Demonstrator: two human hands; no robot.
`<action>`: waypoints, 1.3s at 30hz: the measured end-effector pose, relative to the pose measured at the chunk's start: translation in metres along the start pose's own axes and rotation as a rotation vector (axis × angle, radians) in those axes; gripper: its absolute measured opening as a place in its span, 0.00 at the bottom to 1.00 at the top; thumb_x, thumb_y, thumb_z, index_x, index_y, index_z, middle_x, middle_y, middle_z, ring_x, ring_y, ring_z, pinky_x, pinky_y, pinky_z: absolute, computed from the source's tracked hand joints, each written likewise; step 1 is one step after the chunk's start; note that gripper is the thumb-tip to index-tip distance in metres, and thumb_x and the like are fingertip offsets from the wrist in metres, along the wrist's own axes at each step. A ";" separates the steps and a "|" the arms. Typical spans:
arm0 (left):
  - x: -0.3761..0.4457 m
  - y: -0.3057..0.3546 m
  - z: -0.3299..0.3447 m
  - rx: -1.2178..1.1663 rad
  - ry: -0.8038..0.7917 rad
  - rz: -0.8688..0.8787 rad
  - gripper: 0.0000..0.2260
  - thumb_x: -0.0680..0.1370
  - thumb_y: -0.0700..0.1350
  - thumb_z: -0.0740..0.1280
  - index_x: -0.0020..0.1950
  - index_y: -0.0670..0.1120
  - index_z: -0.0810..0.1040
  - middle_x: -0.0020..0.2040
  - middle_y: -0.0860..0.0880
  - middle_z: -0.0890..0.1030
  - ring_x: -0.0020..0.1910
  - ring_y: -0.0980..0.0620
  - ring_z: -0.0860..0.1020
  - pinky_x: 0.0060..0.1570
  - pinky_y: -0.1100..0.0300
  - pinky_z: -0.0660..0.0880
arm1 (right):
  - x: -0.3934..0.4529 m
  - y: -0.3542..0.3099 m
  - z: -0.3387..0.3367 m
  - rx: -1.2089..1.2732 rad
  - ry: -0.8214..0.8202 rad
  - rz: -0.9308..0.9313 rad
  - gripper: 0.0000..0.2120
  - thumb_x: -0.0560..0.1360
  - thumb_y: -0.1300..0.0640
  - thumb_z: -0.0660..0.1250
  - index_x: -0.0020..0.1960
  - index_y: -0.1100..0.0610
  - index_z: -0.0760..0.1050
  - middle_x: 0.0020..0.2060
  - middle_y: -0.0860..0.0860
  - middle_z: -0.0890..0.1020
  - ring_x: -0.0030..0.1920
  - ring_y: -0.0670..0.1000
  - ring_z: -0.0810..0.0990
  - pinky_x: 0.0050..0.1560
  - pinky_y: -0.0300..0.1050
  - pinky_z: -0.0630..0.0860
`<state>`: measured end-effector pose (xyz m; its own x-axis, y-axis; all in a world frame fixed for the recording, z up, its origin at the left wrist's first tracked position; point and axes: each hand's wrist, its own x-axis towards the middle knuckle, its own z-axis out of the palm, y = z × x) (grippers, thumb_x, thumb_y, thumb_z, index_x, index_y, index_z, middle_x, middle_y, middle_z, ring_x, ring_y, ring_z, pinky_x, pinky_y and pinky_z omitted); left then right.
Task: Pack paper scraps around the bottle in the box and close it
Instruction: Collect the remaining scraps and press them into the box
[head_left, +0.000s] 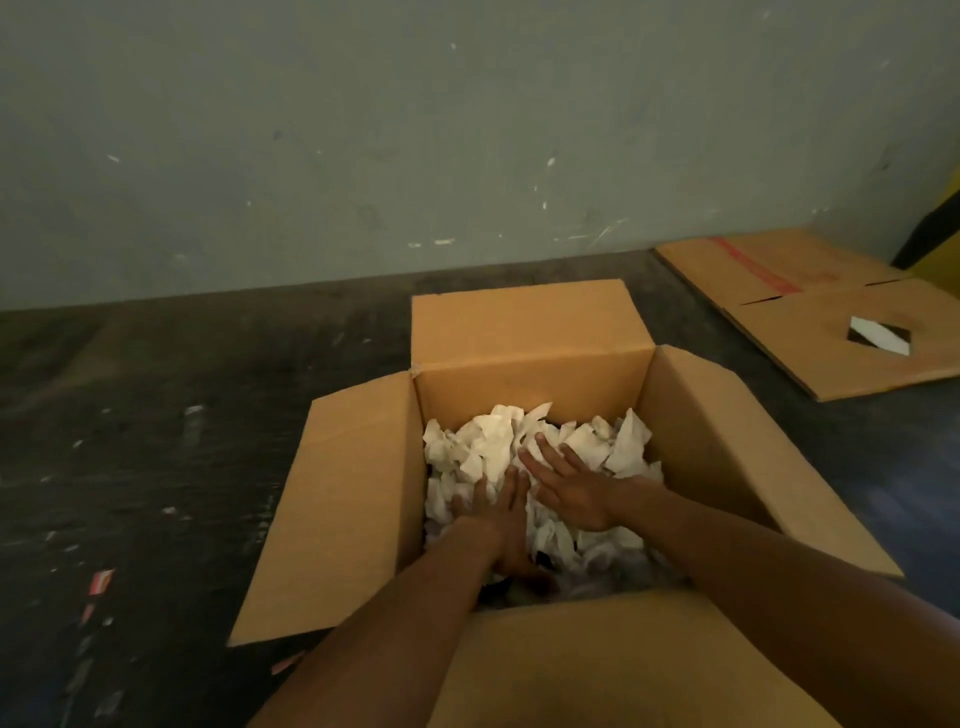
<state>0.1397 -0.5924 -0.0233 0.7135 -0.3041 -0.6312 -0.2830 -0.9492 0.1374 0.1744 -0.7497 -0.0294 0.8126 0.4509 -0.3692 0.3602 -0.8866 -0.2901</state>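
A brown cardboard box (530, 379) stands on the floor with its flaps spread open. White crumpled paper scraps (493, 441) fill its inside. Both my hands lie flat on the scraps, palms down, fingers spread. My left hand (501, 525) rests at the near left of the pile. My right hand (569, 486) lies just right of it, fingers pointing to the far left. Neither hand grips anything. The bottle is hidden under the paper.
A flattened cardboard box (810, 312) with red tape lies on the floor at the far right. A grey wall (415, 156) rises behind the box. Small scraps (101, 579) litter the dark floor at the left. A yellow and black object (940, 234) is at the right edge.
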 end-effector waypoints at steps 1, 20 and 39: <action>0.001 0.001 -0.001 0.001 -0.015 -0.004 0.59 0.67 0.68 0.70 0.74 0.52 0.25 0.74 0.51 0.23 0.74 0.38 0.29 0.72 0.33 0.40 | 0.002 0.003 0.001 -0.017 -0.008 -0.039 0.39 0.73 0.36 0.28 0.77 0.57 0.32 0.77 0.57 0.34 0.75 0.52 0.30 0.75 0.53 0.35; -0.011 -0.010 -0.054 0.033 0.317 0.064 0.61 0.56 0.79 0.65 0.75 0.61 0.30 0.78 0.51 0.32 0.76 0.39 0.35 0.73 0.35 0.42 | -0.037 0.041 -0.039 0.095 0.088 0.259 0.32 0.76 0.30 0.42 0.74 0.36 0.33 0.75 0.51 0.28 0.74 0.60 0.27 0.72 0.66 0.36; 0.045 0.023 -0.026 0.003 0.126 0.019 0.56 0.64 0.77 0.63 0.74 0.59 0.27 0.75 0.50 0.26 0.74 0.37 0.30 0.69 0.30 0.37 | -0.005 0.062 -0.020 -0.029 -0.171 0.252 0.30 0.81 0.39 0.42 0.77 0.46 0.33 0.76 0.54 0.32 0.73 0.61 0.27 0.73 0.63 0.34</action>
<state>0.1816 -0.6303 -0.0287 0.7828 -0.3304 -0.5273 -0.2996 -0.9428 0.1460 0.2018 -0.8089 -0.0281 0.7900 0.2247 -0.5704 0.1716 -0.9743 -0.1462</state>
